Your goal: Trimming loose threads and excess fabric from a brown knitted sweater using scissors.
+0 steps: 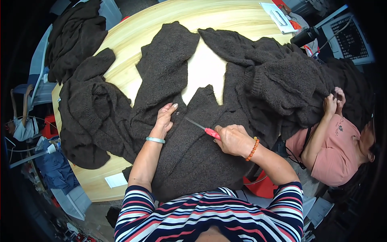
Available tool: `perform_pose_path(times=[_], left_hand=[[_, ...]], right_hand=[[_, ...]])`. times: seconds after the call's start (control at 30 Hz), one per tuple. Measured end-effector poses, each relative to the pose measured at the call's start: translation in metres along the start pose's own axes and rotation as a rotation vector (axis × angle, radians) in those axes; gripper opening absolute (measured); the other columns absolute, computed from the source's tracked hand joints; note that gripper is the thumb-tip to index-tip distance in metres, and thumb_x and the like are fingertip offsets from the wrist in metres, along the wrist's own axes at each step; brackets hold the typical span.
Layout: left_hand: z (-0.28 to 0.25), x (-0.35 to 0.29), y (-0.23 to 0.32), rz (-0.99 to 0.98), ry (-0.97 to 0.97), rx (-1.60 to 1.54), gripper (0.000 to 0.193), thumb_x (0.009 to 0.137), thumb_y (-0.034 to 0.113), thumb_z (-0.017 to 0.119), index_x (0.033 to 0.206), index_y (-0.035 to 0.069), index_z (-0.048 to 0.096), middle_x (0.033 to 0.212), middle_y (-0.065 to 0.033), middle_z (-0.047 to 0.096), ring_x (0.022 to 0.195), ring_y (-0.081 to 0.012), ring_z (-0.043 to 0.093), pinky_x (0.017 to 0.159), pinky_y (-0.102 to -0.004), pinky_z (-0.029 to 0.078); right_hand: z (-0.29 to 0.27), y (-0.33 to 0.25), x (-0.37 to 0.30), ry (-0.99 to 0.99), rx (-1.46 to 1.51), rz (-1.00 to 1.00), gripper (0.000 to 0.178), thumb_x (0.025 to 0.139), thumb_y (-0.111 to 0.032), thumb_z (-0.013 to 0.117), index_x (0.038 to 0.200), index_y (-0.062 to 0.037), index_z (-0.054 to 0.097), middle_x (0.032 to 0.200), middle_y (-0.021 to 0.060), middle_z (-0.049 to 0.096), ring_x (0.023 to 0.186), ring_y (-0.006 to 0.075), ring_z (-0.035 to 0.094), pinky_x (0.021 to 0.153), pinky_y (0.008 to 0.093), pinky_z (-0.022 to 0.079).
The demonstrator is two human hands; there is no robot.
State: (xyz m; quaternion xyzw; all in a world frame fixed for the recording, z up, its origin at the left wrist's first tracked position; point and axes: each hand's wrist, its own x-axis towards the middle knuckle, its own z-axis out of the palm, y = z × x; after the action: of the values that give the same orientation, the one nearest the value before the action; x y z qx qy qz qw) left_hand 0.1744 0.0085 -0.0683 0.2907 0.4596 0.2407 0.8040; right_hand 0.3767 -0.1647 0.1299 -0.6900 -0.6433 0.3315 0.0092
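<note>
A dark brown knitted sweater (pixel 193 153) lies across my lap and up onto the table. Its knit is gathered in my left hand (pixel 164 117), with thumb and fingers pinched on it; a small pale spot shows beside the thumb. My right hand (pixel 234 139) is closed round the red handle of a thin metal needle tool (pixel 210 132). The shaft points up and left toward the pinched knit and stops a little short of my left thumb. How its tip is shaped is too small to tell.
More dark knitwear (pixel 96 117) lies at left, with another heap (pixel 282 76) at right. A co-worker in a pink shirt (pixel 336 149) handles knitwear at the right. The wooden table (pixel 225 16) carries a white paper (pixel 115 180) and a notepad (pixel 278 18).
</note>
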Motion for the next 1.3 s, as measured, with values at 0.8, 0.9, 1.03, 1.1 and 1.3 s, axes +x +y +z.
perform_pose_path(times=[0.8,0.9,1.03,1.1,1.3], left_hand=[[0.071,0.017,0.030,0.382,0.264,1.423,0.054,0.081,0.040,0.071,0.093,-0.012,0.064,0.085,-0.0315,0.065,0.084,-0.0412,0.067,0.078,-0.0453,0.053],[0.061,0.050,0.019,0.545,0.296,1.389,0.040,0.082,0.034,0.072,0.094,-0.004,0.067,0.086,-0.0232,0.068,0.078,-0.0341,0.068,0.072,-0.0427,0.052],[0.063,0.045,0.019,0.322,-0.119,0.525,0.016,0.088,0.013,0.068,0.093,-0.002,0.068,0.079,-0.0013,0.065,0.072,-0.0068,0.055,0.069,-0.0237,0.046],[0.062,0.028,0.029,0.166,-0.259,0.197,0.013,0.092,0.010,0.063,0.102,0.002,0.065,0.092,-0.0002,0.066,0.083,-0.0087,0.059,0.075,-0.0247,0.047],[0.039,0.001,0.028,-0.120,-0.265,-0.270,0.012,0.094,0.013,0.061,0.106,0.012,0.058,0.106,-0.0014,0.065,0.104,-0.0152,0.059,0.091,-0.0378,0.047]], right_hand=[[-0.006,0.023,0.007,0.118,0.071,0.096,0.021,0.088,-0.021,0.061,0.094,-0.0014,0.056,0.074,0.0216,0.066,0.075,0.0388,0.067,0.070,0.0473,0.053],[-0.016,0.019,0.007,0.162,0.090,0.156,0.020,0.087,-0.021,0.061,0.092,-0.0019,0.056,0.074,0.0222,0.065,0.075,0.0394,0.066,0.070,0.0488,0.052],[-0.032,0.023,-0.006,0.210,0.040,0.214,0.020,0.086,-0.020,0.063,0.091,-0.0020,0.056,0.071,0.0214,0.065,0.073,0.0397,0.066,0.068,0.0484,0.053],[-0.035,0.023,-0.012,0.218,0.047,0.190,0.020,0.086,-0.021,0.063,0.090,-0.0022,0.057,0.070,0.0209,0.065,0.072,0.0398,0.066,0.068,0.0482,0.053],[-0.018,0.009,-0.011,0.012,-0.006,-0.056,0.024,0.086,-0.022,0.061,0.092,0.0012,0.062,0.075,0.0216,0.067,0.074,0.0372,0.068,0.066,0.0453,0.055]])
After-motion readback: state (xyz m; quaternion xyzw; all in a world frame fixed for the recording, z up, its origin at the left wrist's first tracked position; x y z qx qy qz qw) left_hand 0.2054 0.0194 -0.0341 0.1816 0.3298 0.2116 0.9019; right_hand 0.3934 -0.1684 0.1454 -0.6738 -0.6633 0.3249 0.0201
